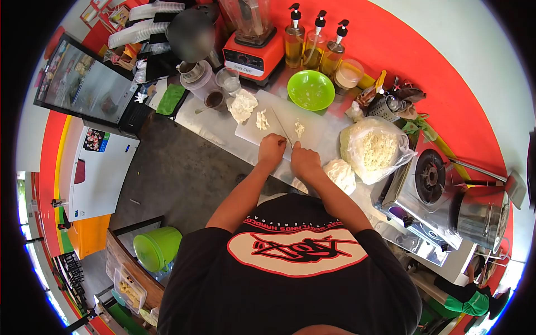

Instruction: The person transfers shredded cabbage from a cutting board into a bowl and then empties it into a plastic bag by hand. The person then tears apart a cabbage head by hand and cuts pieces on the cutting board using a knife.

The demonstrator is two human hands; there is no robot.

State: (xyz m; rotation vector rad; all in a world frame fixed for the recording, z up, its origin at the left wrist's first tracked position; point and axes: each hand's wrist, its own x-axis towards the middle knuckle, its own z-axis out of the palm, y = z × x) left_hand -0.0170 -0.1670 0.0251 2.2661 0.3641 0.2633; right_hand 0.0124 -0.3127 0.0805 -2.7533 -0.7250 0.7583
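Observation:
A knife (pixel 281 124) points away from me across the white cutting board (pixel 251 133), its handle inside my right hand (pixel 305 160). My left hand (pixel 271 149) is closed beside the blade at the near edge of the board; whatever its fingers pinch is too small to make out. On the board, a small heap of pale cut pieces (pixel 262 119) lies left of the blade. Another little heap of pale chopped bits (pixel 299 129) sits to the right. A crumpled white bag (pixel 243 106) rests at the board's left corner, and a second white bundle (pixel 339 175) is right of my right hand.
Behind the board stand a green bowl (pixel 311 90), a red blender (pixel 254 54) and pump bottles (pixel 315 42). A plastic bag of pale shreds (pixel 375 149) and a gas stove (pixel 430 174) with a pot (pixel 483 218) are rightward. Another person (pixel 474 301) is at far right.

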